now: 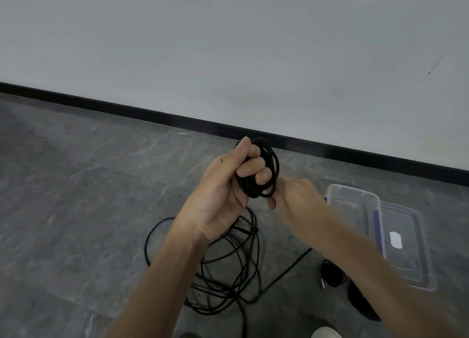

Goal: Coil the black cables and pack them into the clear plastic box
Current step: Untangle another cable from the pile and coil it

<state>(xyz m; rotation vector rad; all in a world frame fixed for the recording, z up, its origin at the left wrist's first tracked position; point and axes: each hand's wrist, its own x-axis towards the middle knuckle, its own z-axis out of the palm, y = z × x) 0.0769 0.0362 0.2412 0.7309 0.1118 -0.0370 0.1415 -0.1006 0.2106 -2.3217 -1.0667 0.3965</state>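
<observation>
Near edge, bottom right: a pale rounded shape [326,332], cut off by the frame; cannot tell what it is. Just right of it and a little farther, a dark object [363,304] half hidden under the right forearm; unidentifiable.

On the grey floor [76,185], centre: a loose tangle of black cable [228,274] in wide, overlapping loops. One strand runs off toward the near edge, and a straight run [289,266] leads away to the right. Right of the tangle, apart from it, lies a small wound bundle of black cable [332,274] with a light-coloured plug at its near left side.

Right side, beyond the small bundle: the clear plastic box [337,188] sits open on the floor, with no cable visible inside. Its clear lid [416,266] lies flat, touching the box's right side, with a white label [395,240] on it. A blue strip [378,226] runs along the line where the two meet.

Above the tangle, both hands are raised and close together. The left hand [220,193] has its fingers and thumb curled round a tight coil of black cable [264,165], several turns stacked, held upright. A strand hangs from the coil down behind the left hand toward the tangle. The right hand [297,198] is blurred, with its fingertips at the coil's lower right edge; cannot tell whether it pinches a strand or only touches.

Far: a black skirting strip [127,109] runs along the foot of a pale wall [228,45].
</observation>
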